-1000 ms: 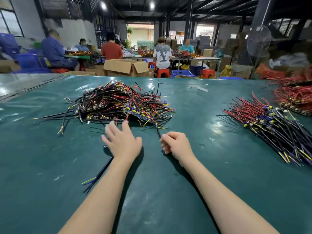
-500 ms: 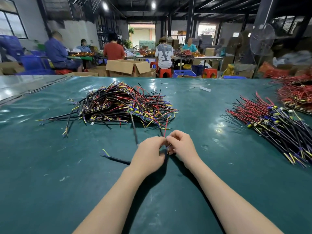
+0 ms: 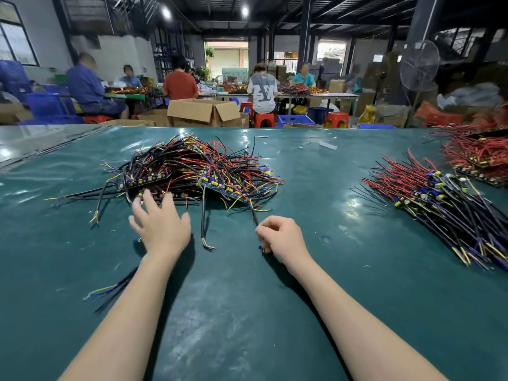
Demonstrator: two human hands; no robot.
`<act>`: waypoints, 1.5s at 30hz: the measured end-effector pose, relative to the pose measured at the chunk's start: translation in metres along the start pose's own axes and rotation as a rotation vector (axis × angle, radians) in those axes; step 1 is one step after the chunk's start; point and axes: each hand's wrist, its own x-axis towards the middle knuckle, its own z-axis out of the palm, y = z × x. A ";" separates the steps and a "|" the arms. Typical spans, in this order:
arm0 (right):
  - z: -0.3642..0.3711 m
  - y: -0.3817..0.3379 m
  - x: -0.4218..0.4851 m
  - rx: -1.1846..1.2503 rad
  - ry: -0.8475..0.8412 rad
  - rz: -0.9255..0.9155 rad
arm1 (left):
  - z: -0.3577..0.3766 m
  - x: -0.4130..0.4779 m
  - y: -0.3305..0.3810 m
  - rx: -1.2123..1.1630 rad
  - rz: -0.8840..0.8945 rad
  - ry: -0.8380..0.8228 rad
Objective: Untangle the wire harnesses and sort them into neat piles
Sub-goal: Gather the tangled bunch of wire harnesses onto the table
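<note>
A tangled heap of black, red, yellow and purple wire harnesses (image 3: 192, 171) lies on the green table (image 3: 247, 312) ahead of me. My left hand (image 3: 160, 224) reaches toward the heap's near edge with fingers spread and holds nothing. My right hand (image 3: 283, 237) has curled fingers pinching a black harness wire (image 3: 255, 217) that runs back into the heap. A loose black harness (image 3: 204, 224) lies between my hands. Another loose harness (image 3: 115, 288) lies under my left forearm. A sorted pile of aligned harnesses (image 3: 439, 202) lies to the right.
A second red harness stack (image 3: 475, 155) sits at the far right edge. Small white scraps (image 3: 328, 145) lie near the table's far side. Beyond the table are cardboard boxes (image 3: 203, 112), red stools, blue crates, a standing fan (image 3: 419, 66) and several seated people.
My left hand left my right hand and moved left and forward to the heap, fingers opening. My right hand stayed put, still pinching the black wire. A loose harness now lies between my hands.
</note>
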 end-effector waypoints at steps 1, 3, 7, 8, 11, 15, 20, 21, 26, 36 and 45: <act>0.000 0.000 0.000 -0.007 0.005 -0.002 | 0.006 -0.001 0.000 0.042 0.018 -0.056; 0.000 0.000 0.000 0.003 0.011 0.007 | 0.015 -0.005 0.010 0.063 0.094 -0.114; -0.002 -0.003 0.000 0.081 0.024 0.047 | 0.023 -0.014 0.037 0.019 0.213 -0.234; -0.003 -0.004 0.000 0.110 0.037 0.055 | 0.025 -0.019 0.042 -0.037 0.241 -0.256; -0.004 -0.004 -0.001 0.145 0.053 0.065 | 0.026 -0.024 0.050 -0.303 0.083 -0.252; -0.004 -0.005 -0.002 0.086 0.024 0.048 | 0.030 -0.014 0.052 -0.444 -0.082 -0.322; -0.003 -0.005 0.001 0.147 0.010 0.100 | 0.019 -0.018 0.062 -0.870 -0.115 -0.438; -0.003 -0.006 0.001 0.199 0.000 0.119 | 0.013 -0.023 0.067 -0.880 -0.027 -0.424; -0.010 -0.013 0.004 0.436 -0.021 0.271 | -0.029 -0.047 0.067 -0.627 0.308 -1.210; -0.014 -0.002 0.005 -0.288 0.270 0.004 | 0.006 -0.026 0.065 -1.348 -0.689 -0.663; -0.015 0.003 0.007 -0.477 0.139 0.027 | 0.006 -0.017 0.099 -1.734 -1.069 -0.346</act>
